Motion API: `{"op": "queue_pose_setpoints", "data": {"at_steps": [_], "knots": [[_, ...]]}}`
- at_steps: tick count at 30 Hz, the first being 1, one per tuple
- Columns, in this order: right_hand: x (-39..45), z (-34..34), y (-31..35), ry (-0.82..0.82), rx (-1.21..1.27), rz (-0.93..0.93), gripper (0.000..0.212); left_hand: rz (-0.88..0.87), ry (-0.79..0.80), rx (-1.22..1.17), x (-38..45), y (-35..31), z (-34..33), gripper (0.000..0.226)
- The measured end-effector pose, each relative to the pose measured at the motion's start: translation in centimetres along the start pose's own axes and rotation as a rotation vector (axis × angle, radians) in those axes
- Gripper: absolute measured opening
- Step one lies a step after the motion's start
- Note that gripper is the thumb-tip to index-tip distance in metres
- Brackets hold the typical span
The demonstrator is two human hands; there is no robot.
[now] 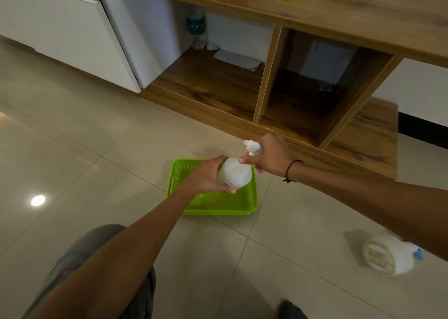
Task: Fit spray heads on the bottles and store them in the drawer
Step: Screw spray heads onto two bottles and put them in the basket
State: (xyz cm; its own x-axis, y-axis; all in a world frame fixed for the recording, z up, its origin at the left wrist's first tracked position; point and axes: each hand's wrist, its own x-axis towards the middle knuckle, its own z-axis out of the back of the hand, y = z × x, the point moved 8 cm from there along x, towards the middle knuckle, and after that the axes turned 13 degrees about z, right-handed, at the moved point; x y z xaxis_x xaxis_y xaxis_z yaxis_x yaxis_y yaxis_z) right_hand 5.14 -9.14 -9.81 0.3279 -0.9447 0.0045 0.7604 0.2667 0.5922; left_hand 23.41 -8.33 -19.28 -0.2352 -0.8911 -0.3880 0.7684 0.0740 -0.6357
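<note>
At frame centre, the left hand clasped a white bottle above a green basket. The right hand kept its grip pinched on the spray head. A second bottle lay on the floor, lower right.

head cam | looks forward-down | close over green basket | floor, shelf unit beyond

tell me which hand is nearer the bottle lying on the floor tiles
Right. The right hand, closed on the spray head, is on that side; the left hand holds the white bottle's body further from the floor bottle.
</note>
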Motion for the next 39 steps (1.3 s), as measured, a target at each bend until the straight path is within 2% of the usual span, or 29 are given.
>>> {"op": "queue_pose_setpoints", "data": {"at_steps": [3, 6, 11, 15, 19, 23, 25, 29, 31, 35, 39], "knots": [[0.8, -1.3, 0.8, 0.071, -0.098, 0.038, 0.046, 0.102, -0.045, 0.119, 0.3, 0.6, -0.9, 0.079], [1.3, -3.0, 1.2, 0.127, -0.148, 0.041, 0.052, 0.207, -0.041, 0.113, 0.7, 1.7, -1.8, 0.067], [1.5, -4.8, 0.7, 0.153, -0.172, 0.004, 0.054, 0.224, -0.039, 0.101, 0.8, 2.0, -2.4, 0.059], [1.8, -5.2, 0.4, 0.147, -0.168, 0.000, 0.055, 0.234, -0.037, 0.133, 0.9, 1.8, -2.3, 0.057], [1.7, -5.0, 0.6, 0.161, -0.134, 0.011, 0.064, 0.313, -0.067, 0.270, 0.8, 1.8, -1.7, 0.066], [0.8, -4.8, 0.3, 0.176, -0.124, 0.008, 0.087, 0.363, 0.028, 0.440, 0.5, 1.9, -1.9, 0.057], [0.2, -4.4, -0.1, 0.164, -0.131, 0.002, 0.090, 0.351, 0.091, 0.452, 0.1, 1.3, -2.3, 0.053], [-1.4, -2.4, -1.1, 0.125, -0.141, -0.067, 0.086, 0.297, 0.260, 0.316, -0.9, -1.1, -3.5, 0.040], [-2.2, -1.5, -1.8, 0.128, -0.171, -0.111, 0.087, 0.269, 0.322, 0.237, -1.5, -2.7, -4.0, 0.041], [-4.6, 0.1, -3.8, 0.121, -0.177, -0.196, 0.078, 0.191, 0.391, 0.170, -2.4, -5.9, -5.5, 0.045], [-7.9, 1.5, -6.0, 0.140, -0.194, -0.257, 0.064, 0.104, 0.474, 0.079, -2.9, -9.1, -8.2, 0.039]]}}
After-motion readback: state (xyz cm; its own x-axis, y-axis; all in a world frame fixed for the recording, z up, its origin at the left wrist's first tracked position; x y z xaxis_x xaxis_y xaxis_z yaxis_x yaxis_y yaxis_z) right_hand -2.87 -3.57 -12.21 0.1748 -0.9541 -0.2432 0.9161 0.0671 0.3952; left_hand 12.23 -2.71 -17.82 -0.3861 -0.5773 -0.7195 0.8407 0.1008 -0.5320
